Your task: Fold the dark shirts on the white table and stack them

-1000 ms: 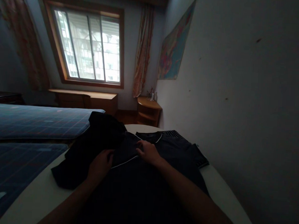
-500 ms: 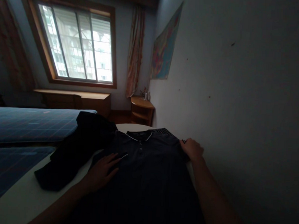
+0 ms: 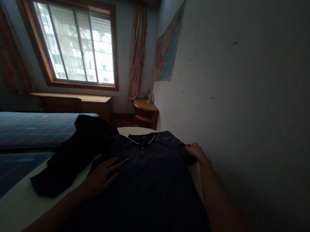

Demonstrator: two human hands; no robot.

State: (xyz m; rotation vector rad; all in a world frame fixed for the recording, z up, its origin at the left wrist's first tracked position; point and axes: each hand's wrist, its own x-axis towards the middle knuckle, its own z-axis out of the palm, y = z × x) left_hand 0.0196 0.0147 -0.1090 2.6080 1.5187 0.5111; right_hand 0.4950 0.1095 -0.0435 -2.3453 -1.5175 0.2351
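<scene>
A dark polo shirt (image 3: 152,174) lies spread front up, its white-trimmed collar pointing away from me and a few buttons below it. My left hand (image 3: 102,175) rests flat on the shirt's left side, fingers stretched out beside a sleeve edge with white trim. At the right, my right hand (image 3: 196,152) is closed on the shirt's right sleeve near the cuff; its fingertips are partly hidden. Striped cloth shows at the right shoulder. Left of the shirt lies a black garment (image 3: 72,160) in a loose heap, its kind too dark to make out.
Both garments lie on a pale round-edged table (image 3: 12,212). Blue plaid mattresses (image 3: 34,128) are at the left. A white wall (image 3: 237,127) runs close along the right. A wooden desk (image 3: 93,99), a corner shelf (image 3: 146,105) and a window (image 3: 75,46) are farther back.
The view has turned slightly to the right. My right hand has shifted a little at the sleeve, which now hangs out flatter; the left hand stays on the shirt.
</scene>
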